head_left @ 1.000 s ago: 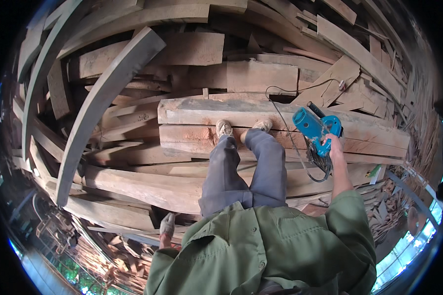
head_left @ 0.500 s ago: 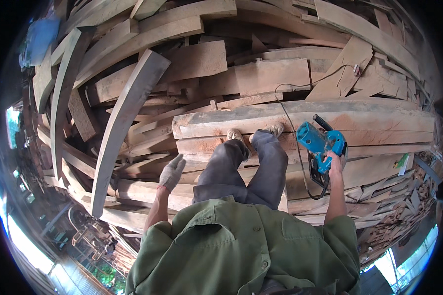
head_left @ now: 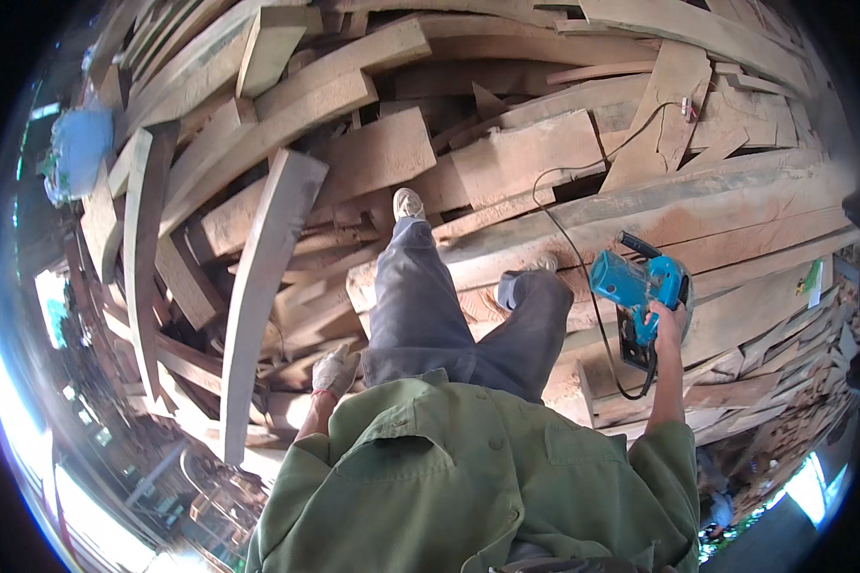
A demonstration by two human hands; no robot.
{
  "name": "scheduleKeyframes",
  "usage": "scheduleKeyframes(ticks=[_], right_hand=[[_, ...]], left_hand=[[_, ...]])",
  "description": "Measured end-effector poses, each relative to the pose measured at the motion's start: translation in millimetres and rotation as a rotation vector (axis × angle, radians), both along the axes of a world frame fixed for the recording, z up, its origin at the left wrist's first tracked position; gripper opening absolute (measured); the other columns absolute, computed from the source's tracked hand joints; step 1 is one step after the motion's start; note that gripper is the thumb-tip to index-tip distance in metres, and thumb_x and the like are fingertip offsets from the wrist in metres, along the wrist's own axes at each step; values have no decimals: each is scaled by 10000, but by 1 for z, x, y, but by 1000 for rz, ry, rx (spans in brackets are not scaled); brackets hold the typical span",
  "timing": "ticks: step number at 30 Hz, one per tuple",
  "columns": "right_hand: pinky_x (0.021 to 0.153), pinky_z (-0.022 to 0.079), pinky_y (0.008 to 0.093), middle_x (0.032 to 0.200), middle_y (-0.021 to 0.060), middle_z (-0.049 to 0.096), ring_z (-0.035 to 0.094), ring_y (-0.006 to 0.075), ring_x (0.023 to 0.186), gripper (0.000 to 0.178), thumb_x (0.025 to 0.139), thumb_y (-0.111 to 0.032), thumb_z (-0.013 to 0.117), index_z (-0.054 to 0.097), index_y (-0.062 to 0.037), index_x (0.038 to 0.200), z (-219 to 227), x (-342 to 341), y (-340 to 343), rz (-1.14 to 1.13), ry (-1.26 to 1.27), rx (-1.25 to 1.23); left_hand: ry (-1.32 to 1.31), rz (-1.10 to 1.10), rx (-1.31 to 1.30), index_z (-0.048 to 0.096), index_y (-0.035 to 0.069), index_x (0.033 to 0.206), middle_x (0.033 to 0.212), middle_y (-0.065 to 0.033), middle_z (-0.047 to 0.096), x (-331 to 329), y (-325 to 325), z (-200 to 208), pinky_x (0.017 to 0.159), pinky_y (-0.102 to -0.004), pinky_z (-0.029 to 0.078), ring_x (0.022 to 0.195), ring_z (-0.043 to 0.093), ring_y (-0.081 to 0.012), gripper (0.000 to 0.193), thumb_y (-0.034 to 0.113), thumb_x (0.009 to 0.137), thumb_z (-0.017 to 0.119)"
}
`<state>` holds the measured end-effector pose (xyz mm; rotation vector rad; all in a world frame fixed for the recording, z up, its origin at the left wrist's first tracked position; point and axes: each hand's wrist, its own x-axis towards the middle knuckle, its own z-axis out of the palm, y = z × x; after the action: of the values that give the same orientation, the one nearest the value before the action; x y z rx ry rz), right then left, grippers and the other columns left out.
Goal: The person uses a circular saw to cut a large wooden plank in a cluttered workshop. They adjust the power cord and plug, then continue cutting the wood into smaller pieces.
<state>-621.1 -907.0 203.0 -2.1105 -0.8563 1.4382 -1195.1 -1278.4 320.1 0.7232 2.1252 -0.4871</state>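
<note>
My right hand [head_left: 668, 323] is closed around the rear handle of a blue circular saw [head_left: 623, 281], held out to my right above the boards. A dark cord [head_left: 571, 250] loops from the saw across the wood, with a small plug [head_left: 687, 109] at its far end on a slanting plank. My left hand [head_left: 334, 371], in a pale work glove with a red band at the wrist, hangs low beside my left thigh. It holds nothing, and its fingers look loosely apart, though small and a little blurred. A thick beam [head_left: 745, 196] lies under my right foot.
My left foot [head_left: 408, 203] stands forward on the uneven stack. Long curved timbers [head_left: 263, 286] lean on the left, one near my left hand. Wide planks [head_left: 526, 153] overlap ahead, with dark gaps between. Broken offcuts [head_left: 784, 382] slope away at the right. A blue bag [head_left: 81, 153] sits far left.
My left foot has stepped forward off the thick beam onto the boards beyond. My left hand has drawn back toward my body. The saw has stayed in my right hand and shifted slightly right.
</note>
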Motion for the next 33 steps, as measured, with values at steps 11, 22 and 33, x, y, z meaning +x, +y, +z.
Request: scheduleKeyframes(ticks=[11,22,33], right_hand=[[501,475,307,881,108,641,581,166,573,522,756,6,688,495,52,1239,17,-85,24,-8,-174,143],[554,490,283,923,73,632,580,135,650,429,778,-35,711,560,2,1178,-137,-358,75,-27,-376,84],[579,515,303,794,94,667,646,151,634,535,745,-62,769,517,62,1201,-356,-653,101,221,38,-194]], left_hand=[[223,-533,825,580,58,1274,1189,-142,649,-132,295,-120,1032,-479,379,1183,544,-349,479,350,896,627],[-380,-824,412,581,63,1219,1222,-141,620,-292,404,-522,1038,-486,349,1246,490,-331,500,427,879,625],[-181,-525,266,516,12,1353,1382,-216,529,-408,344,-542,1102,-516,367,1339,445,-367,504,198,886,553]])
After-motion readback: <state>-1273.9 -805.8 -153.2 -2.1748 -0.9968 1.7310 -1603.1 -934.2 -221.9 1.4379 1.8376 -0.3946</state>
